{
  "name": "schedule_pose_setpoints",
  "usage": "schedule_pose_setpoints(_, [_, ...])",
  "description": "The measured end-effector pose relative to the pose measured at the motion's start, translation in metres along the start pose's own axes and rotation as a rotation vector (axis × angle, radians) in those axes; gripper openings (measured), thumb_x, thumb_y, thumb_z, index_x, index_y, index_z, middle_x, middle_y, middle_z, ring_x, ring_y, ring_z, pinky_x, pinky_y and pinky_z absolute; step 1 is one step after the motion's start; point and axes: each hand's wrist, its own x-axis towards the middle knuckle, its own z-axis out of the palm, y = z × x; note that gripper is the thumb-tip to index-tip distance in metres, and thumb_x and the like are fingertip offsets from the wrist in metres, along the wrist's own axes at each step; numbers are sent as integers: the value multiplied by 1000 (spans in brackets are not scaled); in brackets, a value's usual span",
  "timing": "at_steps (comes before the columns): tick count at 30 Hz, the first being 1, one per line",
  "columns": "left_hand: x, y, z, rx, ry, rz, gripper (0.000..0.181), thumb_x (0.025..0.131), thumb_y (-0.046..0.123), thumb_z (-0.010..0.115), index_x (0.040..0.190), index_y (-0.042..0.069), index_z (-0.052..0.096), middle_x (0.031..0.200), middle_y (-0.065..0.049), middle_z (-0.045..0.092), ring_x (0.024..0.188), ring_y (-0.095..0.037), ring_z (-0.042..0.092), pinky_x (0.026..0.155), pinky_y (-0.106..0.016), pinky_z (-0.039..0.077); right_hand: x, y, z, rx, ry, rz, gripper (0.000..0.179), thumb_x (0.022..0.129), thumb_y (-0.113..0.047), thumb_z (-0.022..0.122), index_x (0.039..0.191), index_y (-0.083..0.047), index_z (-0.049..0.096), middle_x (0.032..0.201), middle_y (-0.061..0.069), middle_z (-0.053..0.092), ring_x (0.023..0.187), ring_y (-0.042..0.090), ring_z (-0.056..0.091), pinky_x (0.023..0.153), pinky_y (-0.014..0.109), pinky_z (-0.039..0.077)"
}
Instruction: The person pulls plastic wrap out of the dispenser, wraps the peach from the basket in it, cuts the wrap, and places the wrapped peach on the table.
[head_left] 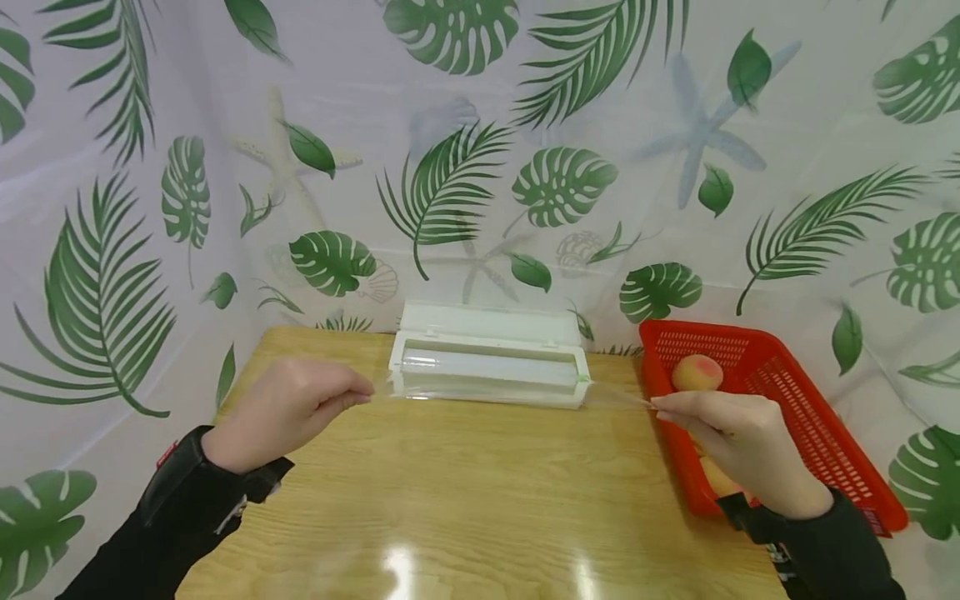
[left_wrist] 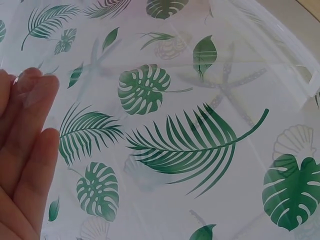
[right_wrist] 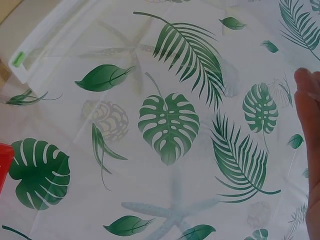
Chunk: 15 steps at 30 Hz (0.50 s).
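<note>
A sheet of clear cling film (head_left: 480,390) stretches between the two hands, across the front of a white cling film dispenser (head_left: 487,400). My left hand (head_left: 300,408) pinches the film's left corner; in the left wrist view, film clings to the fingertips (left_wrist: 37,92). The right corner is pinched between the thumb and fingers of my right hand (head_left: 738,437), which is in front of the red basket. The dispenser's lid (head_left: 491,323) is raised, and a film roll (head_left: 487,365) lies inside. Only the edge of the right hand shows in the right wrist view.
On the right of the wooden table (head_left: 480,483) stands a red plastic basket (head_left: 825,425) with several peach-like fruits (head_left: 697,372), partly hidden by the right hand. A leaf-patterned sheet (head_left: 465,167) hangs behind the table and along its left side.
</note>
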Motion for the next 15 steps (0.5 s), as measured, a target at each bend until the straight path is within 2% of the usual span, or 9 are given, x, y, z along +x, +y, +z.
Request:
schedule_pose_setpoints(3, [-9, 4, 2, -46, -42, 2, 21, 66, 0, 71, 83, 9, 66, 76, 3, 64, 66, -7, 59, 60, -18, 45, -8, -6, 1, 23, -21, 13, 39, 86, -38, 51, 77, -5, 69, 73, 0, 65, 63, 2, 59, 68, 9, 43])
schedule_pose_setpoints(8, [-24, 10, 7, -128, -118, -17, 22, 66, -1, 71, 84, 11, 65, 79, 4, 64, 68, -5, 59, 63, -15, 45, -23, -15, 4, 90, -76, 19, 33, 86, -36, 52, 80, -9, 70, 74, -3, 65, 60, -1, 56, 64, 8, 43])
schedule_pose_setpoints(12, [-36, 16, 15, -218, -203, -44, 15, 74, 4, 67, 84, 15, 64, 78, 8, 62, 68, 0, 57, 64, -11, 42, -37, -19, 4, 258, -193, 96, 28, 85, -32, 55, 84, -8, 69, 79, 0, 66, 71, -1, 60, 66, 11, 45])
schedule_pose_setpoints(14, [-43, 19, 19, -278, -252, -65, 12, 78, 6, 65, 84, 16, 63, 78, 8, 61, 68, 2, 56, 63, -10, 41, -46, -19, 6, 324, -251, 140, 22, 83, -29, 57, 86, -11, 69, 79, -1, 67, 73, -2, 60, 65, 12, 45])
schedule_pose_setpoints(15, [-45, 20, 22, -301, -275, -72, 10, 79, 7, 64, 84, 16, 63, 78, 9, 61, 68, 2, 55, 63, -10, 41, -50, -19, 7, 368, -269, 155, 15, 81, -23, 62, 87, -11, 69, 80, -1, 66, 73, -1, 60, 64, 12, 45])
